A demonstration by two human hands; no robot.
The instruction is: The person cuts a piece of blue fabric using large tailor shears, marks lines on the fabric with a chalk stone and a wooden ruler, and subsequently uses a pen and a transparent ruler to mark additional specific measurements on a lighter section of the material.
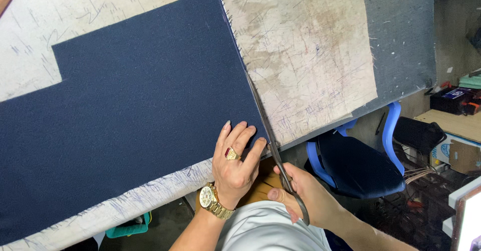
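Trimming the dark blue fabric (130,115), flat on the scratched cutting table (310,55). Left hand (234,163) spread, pressing its corner; right hand (305,198) gripping scissors (273,148). Next, probably: steady closing along the edge.

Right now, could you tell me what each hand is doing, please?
Left hand: open, flat on the navy fabric.
Right hand: closed on the scissors.

Single head-worn view, looking steeply down and slightly forward over the person's own chest onto the cutting table (310,55). Close range: the table fills the upper and left frame, tilted diagonally. Table edge cuts lower right, exposing floor and a blue chair (361,165) below. No second view.
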